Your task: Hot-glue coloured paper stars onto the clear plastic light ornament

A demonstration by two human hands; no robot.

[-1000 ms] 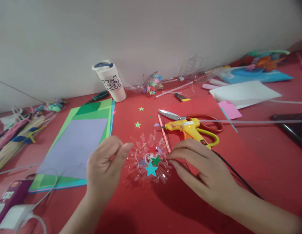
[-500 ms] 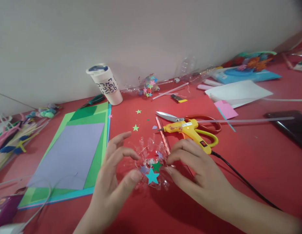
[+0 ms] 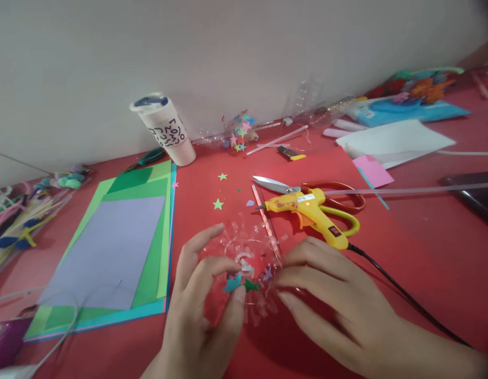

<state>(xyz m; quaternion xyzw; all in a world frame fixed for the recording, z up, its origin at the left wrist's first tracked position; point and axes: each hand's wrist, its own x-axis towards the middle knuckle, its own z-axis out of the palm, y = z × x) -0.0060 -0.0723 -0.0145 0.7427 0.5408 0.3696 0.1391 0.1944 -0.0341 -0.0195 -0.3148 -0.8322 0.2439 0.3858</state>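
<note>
A clear plastic piece with a fringed, flared rim [image 3: 256,310] sits on the red table between my hands. Several paper stars are on it: a turquoise star [image 3: 232,284], a green star [image 3: 251,286] and a lilac star [image 3: 267,273]. My left hand [image 3: 206,295] has its thumb and index finger closed about the turquoise star, at the plastic's left side. Opposite, the thumb and fingertips of my right hand [image 3: 326,289] pinch the right edge of the fringe. The exact contact there is partly hidden by the fingers.
A yellow glue gun [image 3: 311,208] lies just beyond my right hand, its cord trailing right, over scissors [image 3: 275,184] and beside a pink pencil [image 3: 265,218]. Coloured paper sheets [image 3: 110,247] are stacked left. A white tumbler [image 3: 165,131] and a star-covered plastic ornament [image 3: 241,131] stand near the wall.
My left hand has moved right and its thumb and index finger have closed at the turquoise star. That star has shifted left and tilted. The plastic piece appears turned, with the lilac star lower.
</note>
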